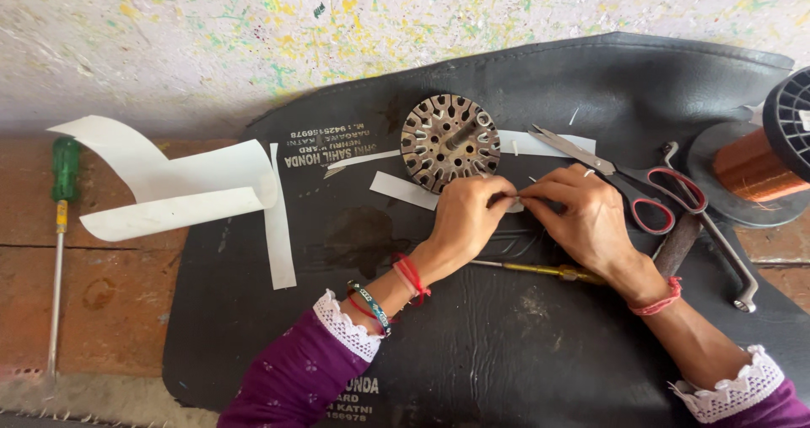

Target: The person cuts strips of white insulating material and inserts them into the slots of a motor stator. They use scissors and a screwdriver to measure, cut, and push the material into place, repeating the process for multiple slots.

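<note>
Pinching small white paper strip [515,202] – left hand [468,217] and right hand [586,217] both gripping it | beside round slotted metal stator core [449,141] | next: likely a firm crease – steady fingertips

Dull, rusted metal stator core [449,141]; matt black rubbery mat [523,344]; smooth white paper strips [403,190]; glossy copper wire [758,172]; steel scissors [620,175], red plastic handles.

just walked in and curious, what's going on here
A person's left hand and right hand pinch a small white paper strip between them, just below a slotted round metal motor core on a black mat. Red-handled scissors, a yellow-handled screwdriver and a copper wire spool lie nearby.
</note>
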